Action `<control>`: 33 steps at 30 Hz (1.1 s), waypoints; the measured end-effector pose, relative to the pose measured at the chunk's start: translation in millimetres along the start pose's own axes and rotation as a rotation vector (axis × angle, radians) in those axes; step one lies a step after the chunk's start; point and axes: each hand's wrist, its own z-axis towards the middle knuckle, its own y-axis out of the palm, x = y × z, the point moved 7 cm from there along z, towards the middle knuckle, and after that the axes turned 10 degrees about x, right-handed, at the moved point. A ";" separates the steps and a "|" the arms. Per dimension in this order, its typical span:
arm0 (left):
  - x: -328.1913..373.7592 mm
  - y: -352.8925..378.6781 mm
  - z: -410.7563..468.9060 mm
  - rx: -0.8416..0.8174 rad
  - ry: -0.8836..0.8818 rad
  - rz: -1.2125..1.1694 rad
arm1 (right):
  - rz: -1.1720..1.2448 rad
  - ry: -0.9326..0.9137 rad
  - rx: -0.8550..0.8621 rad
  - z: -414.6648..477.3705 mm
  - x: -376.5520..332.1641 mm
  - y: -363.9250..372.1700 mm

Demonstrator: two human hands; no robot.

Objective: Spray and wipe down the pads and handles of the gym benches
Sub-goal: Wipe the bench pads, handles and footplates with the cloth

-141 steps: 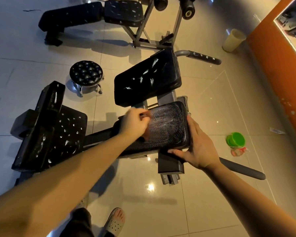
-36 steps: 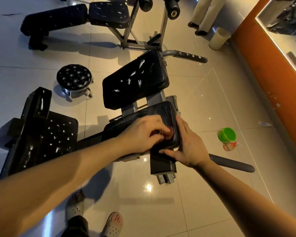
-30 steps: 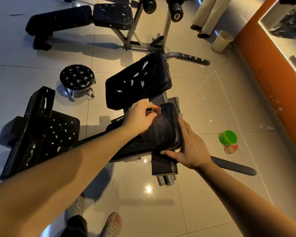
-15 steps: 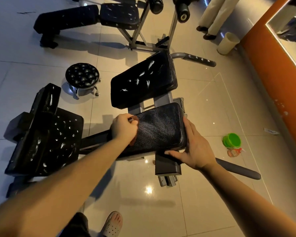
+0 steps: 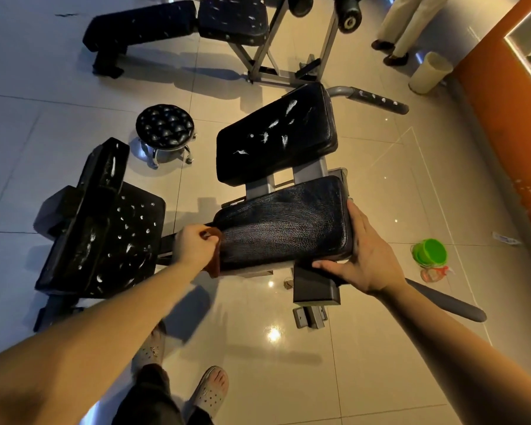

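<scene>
Head view: glossy, creased black seat pad (image 5: 288, 228), brown cloth (image 5: 215, 260) at edge

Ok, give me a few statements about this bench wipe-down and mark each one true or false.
1. The left hand grips a brown cloth at the left end of the near pad. True.
2. The right hand grips the cloth too. False: it lies against the near pad's right end with straight fingers, holding nothing.
3. The back pad has white blobs on it. True.
4. The green tub sits on the near pad. False: it stands on the floor, right of the bench.
</scene>
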 end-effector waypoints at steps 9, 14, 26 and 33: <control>171.0 30.6 -97.1 -0.090 0.503 -0.196 | 0.015 -0.016 0.022 -1.6 -13.2 -5.4; 108.7 15.0 -43.5 -0.001 0.468 -0.014 | -0.004 0.004 0.020 -2.1 -8.4 -5.3; 210.8 34.6 -82.5 -0.134 0.583 -0.147 | 0.023 -0.004 0.031 -1.2 -17.3 -8.6; 91.0 6.4 -14.8 -0.015 0.349 0.038 | -0.029 0.014 0.005 -0.6 -2.0 -1.9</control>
